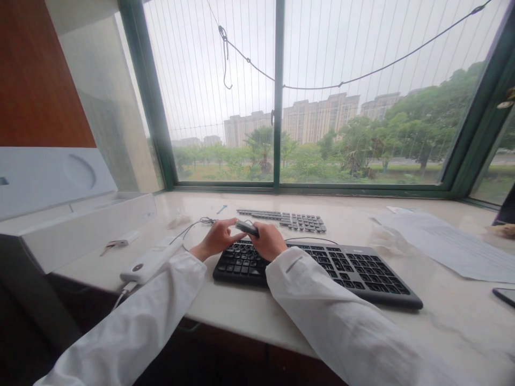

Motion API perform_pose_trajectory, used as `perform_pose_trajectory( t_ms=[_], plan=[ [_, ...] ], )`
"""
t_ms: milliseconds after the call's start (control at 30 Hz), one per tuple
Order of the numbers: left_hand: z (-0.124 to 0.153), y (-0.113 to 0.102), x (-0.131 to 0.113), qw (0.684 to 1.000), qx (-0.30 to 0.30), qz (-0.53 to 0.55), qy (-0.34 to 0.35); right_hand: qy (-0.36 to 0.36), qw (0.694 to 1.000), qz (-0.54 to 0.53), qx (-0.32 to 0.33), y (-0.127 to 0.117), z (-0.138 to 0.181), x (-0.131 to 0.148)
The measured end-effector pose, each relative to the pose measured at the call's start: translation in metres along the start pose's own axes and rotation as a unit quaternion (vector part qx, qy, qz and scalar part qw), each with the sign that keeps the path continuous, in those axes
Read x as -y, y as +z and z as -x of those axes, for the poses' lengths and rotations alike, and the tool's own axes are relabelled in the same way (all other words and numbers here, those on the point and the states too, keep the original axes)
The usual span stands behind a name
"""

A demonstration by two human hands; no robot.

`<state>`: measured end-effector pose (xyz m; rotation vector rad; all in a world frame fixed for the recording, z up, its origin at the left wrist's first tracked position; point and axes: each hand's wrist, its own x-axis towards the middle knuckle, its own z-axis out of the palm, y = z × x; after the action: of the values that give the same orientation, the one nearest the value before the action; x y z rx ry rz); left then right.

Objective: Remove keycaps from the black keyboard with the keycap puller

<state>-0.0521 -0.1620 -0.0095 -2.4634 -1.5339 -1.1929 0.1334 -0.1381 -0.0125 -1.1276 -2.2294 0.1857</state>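
My left hand (215, 239) and my right hand (269, 240) meet above the left part of a black keyboard (382, 297). Between their fingertips they pinch a small dark oblong piece (247, 228), with a paler upper face; its exact kind cannot be made out. Keycaps sit on the keyboard's left part, while its middle and right parts show bare key sockets. Behind it, loose dark keycaps (303, 222) lie in rows on the pale worktop. My right wrist and white sleeve hide some of the keys.
To the left are a white power strip (151, 262) with cables, a small white item (127, 238) and an open white box (88, 225). A blue tool (222, 209) lies near the window. Paper sheets (446, 241), a clear plastic bag (386, 238) and a phone (505, 296) lie right.
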Motion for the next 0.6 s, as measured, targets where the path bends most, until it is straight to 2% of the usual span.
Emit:
perform_pose_trajectory(
  t_ms=[100, 200, 400, 533, 600],
  plan=[
    [0.001, -0.001, 0.002, 0.999, 0.028, 0.024, 0.008, -0.028, 0.995, 0.092, 0.017, -0.002, 0.003, 0.003],
    [0.001, -0.003, 0.002, 0.999, 0.038, 0.025, -0.003, -0.039, 0.991, 0.124, 0.035, -0.004, 0.005, 0.005],
    [-0.002, -0.009, 0.01, 0.999, -0.011, -0.004, -0.051, -0.109, 0.977, 0.167, 0.069, -0.004, 0.007, 0.009],
    [-0.012, -0.016, 0.027, 0.995, -0.038, -0.041, -0.085, -0.13, 0.974, 0.18, 0.048, -0.003, 0.008, 0.01],
    [-0.022, -0.019, 0.039, 0.994, -0.024, -0.075, -0.082, -0.144, 0.973, 0.176, 0.039, -0.003, 0.007, 0.009]
  ],
)
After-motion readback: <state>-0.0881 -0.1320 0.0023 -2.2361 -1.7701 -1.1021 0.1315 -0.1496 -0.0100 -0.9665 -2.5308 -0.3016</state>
